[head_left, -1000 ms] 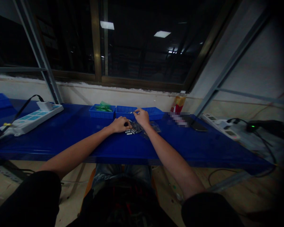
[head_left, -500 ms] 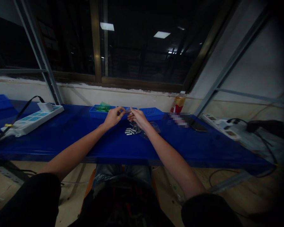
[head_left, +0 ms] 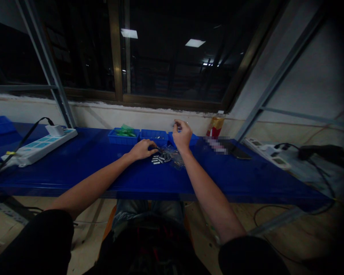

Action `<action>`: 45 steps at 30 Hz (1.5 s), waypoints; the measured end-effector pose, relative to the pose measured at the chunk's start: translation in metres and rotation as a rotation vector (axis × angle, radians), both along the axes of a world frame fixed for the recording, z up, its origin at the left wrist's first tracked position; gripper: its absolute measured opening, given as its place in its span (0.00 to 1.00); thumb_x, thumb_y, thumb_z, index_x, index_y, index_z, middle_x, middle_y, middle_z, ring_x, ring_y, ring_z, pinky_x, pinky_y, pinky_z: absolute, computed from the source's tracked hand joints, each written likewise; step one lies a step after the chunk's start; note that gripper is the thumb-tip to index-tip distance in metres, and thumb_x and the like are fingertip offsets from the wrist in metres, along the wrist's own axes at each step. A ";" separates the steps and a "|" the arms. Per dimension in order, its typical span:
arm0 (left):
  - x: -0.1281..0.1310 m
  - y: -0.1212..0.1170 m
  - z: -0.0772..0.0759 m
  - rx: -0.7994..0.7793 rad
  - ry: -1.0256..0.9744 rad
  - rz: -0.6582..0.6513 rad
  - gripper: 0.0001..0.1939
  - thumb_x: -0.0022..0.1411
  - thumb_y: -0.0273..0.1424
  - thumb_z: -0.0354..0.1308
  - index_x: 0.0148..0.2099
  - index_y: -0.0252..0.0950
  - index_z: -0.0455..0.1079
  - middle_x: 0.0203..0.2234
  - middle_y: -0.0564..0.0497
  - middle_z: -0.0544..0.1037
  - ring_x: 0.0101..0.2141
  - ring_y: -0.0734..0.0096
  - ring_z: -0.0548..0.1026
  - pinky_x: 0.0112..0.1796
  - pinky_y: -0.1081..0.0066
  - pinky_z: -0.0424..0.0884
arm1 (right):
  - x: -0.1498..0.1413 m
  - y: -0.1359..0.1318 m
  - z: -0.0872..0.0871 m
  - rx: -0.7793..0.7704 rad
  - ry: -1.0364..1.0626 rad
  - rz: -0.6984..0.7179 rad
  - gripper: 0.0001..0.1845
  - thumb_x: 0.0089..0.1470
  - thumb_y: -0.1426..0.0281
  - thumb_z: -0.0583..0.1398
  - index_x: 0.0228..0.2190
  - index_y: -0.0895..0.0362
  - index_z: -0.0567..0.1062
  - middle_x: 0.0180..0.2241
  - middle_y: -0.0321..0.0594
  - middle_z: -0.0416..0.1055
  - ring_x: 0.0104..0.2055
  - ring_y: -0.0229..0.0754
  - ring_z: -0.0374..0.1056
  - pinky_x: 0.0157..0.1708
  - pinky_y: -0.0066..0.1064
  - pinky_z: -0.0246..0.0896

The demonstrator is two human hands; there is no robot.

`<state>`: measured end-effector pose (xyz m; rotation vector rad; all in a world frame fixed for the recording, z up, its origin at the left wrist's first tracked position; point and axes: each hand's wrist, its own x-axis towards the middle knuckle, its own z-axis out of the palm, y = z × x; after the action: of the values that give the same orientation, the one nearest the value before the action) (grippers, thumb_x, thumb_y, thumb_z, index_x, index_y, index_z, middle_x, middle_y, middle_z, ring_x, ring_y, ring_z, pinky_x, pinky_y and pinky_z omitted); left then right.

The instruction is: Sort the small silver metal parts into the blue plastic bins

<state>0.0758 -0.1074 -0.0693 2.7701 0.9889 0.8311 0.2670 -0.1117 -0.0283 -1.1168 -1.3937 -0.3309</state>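
My left hand [head_left: 143, 149] is low over the blue table, its fingertips drawn together at the left edge of a pile of small silver metal pieces [head_left: 159, 158]. Anything between those fingers is too small to make out. Clear plastic bags [head_left: 177, 162] lie beside and partly against the pile. My right hand [head_left: 182, 134] is raised in front of the right-hand blue bin, with its fingers curled into a pinch. Whatever it may hold is too faint to name. The hand and wrist cover part of that bin [head_left: 193, 139].
At the back stand a blue bin [head_left: 114, 138] of green packets and a middle blue bin [head_left: 149, 134] with a few small pieces. A white power strip [head_left: 50, 144] lies left. On the right are a red-and-gold packet [head_left: 215, 126], a phone [head_left: 240, 152] and cables.
My hands were together above the middle bin and have parted. The left came down to the metal pieces; the right moved right and up, in front of the right bin.
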 end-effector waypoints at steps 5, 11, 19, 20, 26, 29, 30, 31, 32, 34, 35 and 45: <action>0.005 -0.004 -0.004 -0.079 0.142 0.043 0.14 0.56 0.41 0.53 0.40 0.39 0.72 0.36 0.50 0.77 0.38 0.66 0.73 0.39 0.71 0.66 | 0.035 0.001 -0.001 -0.117 -0.082 -0.302 0.13 0.50 0.73 0.52 0.36 0.59 0.74 0.38 0.46 0.72 0.41 0.44 0.67 0.44 0.35 0.59; -0.005 0.004 0.001 -0.118 0.247 0.196 0.13 0.58 0.39 0.50 0.39 0.41 0.73 0.35 0.52 0.78 0.37 0.66 0.74 0.33 0.73 0.66 | 0.024 0.003 -0.010 -0.444 -0.237 -0.277 0.12 0.50 0.67 0.54 0.30 0.58 0.77 0.34 0.45 0.74 0.38 0.45 0.69 0.40 0.34 0.60; -0.015 0.012 0.000 -0.132 0.288 0.287 0.14 0.57 0.38 0.50 0.40 0.38 0.71 0.37 0.46 0.77 0.37 0.63 0.74 0.33 0.73 0.66 | -0.046 -0.005 -0.029 -0.454 -0.392 0.331 0.09 0.49 0.68 0.56 0.30 0.56 0.75 0.27 0.38 0.73 0.30 0.38 0.67 0.33 0.28 0.59; -0.015 0.013 0.000 -0.119 0.257 0.295 0.14 0.58 0.37 0.49 0.41 0.37 0.71 0.36 0.45 0.77 0.36 0.63 0.74 0.33 0.72 0.66 | -0.050 -0.004 -0.033 -0.467 -0.413 0.355 0.08 0.48 0.70 0.57 0.30 0.56 0.75 0.27 0.38 0.72 0.30 0.38 0.67 0.33 0.28 0.59; -0.012 0.022 0.000 -0.104 -0.001 0.314 0.16 0.63 0.34 0.42 0.33 0.35 0.69 0.27 0.46 0.76 0.30 0.67 0.73 0.30 0.73 0.65 | -0.047 -0.003 -0.035 -0.457 -0.355 0.414 0.10 0.44 0.77 0.58 0.32 0.57 0.73 0.29 0.37 0.67 0.29 0.36 0.63 0.34 0.28 0.59; -0.009 0.021 0.004 -0.215 -0.192 0.252 0.18 0.64 0.35 0.40 0.31 0.33 0.67 0.25 0.47 0.74 0.28 0.70 0.71 0.30 0.73 0.65 | -0.044 -0.004 -0.029 -0.420 -0.316 0.434 0.09 0.44 0.76 0.58 0.32 0.57 0.72 0.29 0.36 0.67 0.29 0.35 0.63 0.34 0.28 0.59; -0.009 0.020 0.006 -0.264 -0.264 0.218 0.19 0.64 0.37 0.39 0.31 0.32 0.67 0.25 0.48 0.74 0.27 0.70 0.71 0.30 0.73 0.66 | -0.044 -0.005 -0.028 -0.404 -0.301 0.436 0.08 0.45 0.75 0.58 0.32 0.57 0.71 0.28 0.36 0.67 0.29 0.36 0.63 0.34 0.27 0.59; -0.008 0.019 0.007 -0.318 -0.333 0.180 0.20 0.64 0.38 0.39 0.30 0.32 0.67 0.25 0.48 0.74 0.27 0.71 0.71 0.30 0.72 0.66 | -0.045 -0.007 -0.026 -0.386 -0.285 0.437 0.07 0.45 0.73 0.57 0.32 0.56 0.71 0.27 0.35 0.67 0.29 0.36 0.63 0.33 0.27 0.59; -0.007 0.017 0.009 -0.376 -0.397 0.144 0.21 0.64 0.40 0.39 0.31 0.32 0.67 0.25 0.48 0.74 0.28 0.71 0.71 0.30 0.72 0.66 | -0.045 -0.008 -0.024 -0.366 -0.272 0.434 0.07 0.46 0.71 0.57 0.32 0.56 0.71 0.26 0.35 0.67 0.29 0.36 0.63 0.33 0.27 0.59; -0.007 0.013 0.013 -0.499 -0.487 0.089 0.24 0.64 0.43 0.37 0.33 0.31 0.67 0.26 0.46 0.75 0.28 0.71 0.71 0.30 0.72 0.67 | -0.046 -0.012 -0.021 -0.319 -0.246 0.419 0.06 0.47 0.69 0.57 0.31 0.56 0.71 0.26 0.35 0.68 0.29 0.36 0.63 0.32 0.27 0.58; -0.006 0.012 0.014 -0.558 -0.500 0.072 0.26 0.64 0.45 0.36 0.34 0.30 0.68 0.27 0.45 0.75 0.27 0.71 0.72 0.29 0.72 0.67 | -0.046 -0.013 -0.019 -0.291 -0.225 0.406 0.06 0.48 0.68 0.56 0.31 0.56 0.70 0.26 0.36 0.68 0.28 0.36 0.63 0.32 0.27 0.58; 0.000 -0.008 0.009 -0.400 0.141 -0.081 0.17 0.51 0.43 0.57 0.35 0.34 0.73 0.27 0.51 0.77 0.28 0.71 0.73 0.27 0.77 0.64 | -0.023 -0.011 -0.008 -0.067 0.071 0.126 0.13 0.50 0.59 0.55 0.33 0.55 0.67 0.21 0.33 0.62 0.25 0.36 0.60 0.29 0.27 0.56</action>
<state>0.0755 -0.1158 -0.0600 2.5251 0.9353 0.3779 0.2440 -0.1224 -0.0362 -1.0791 -1.4134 -0.1535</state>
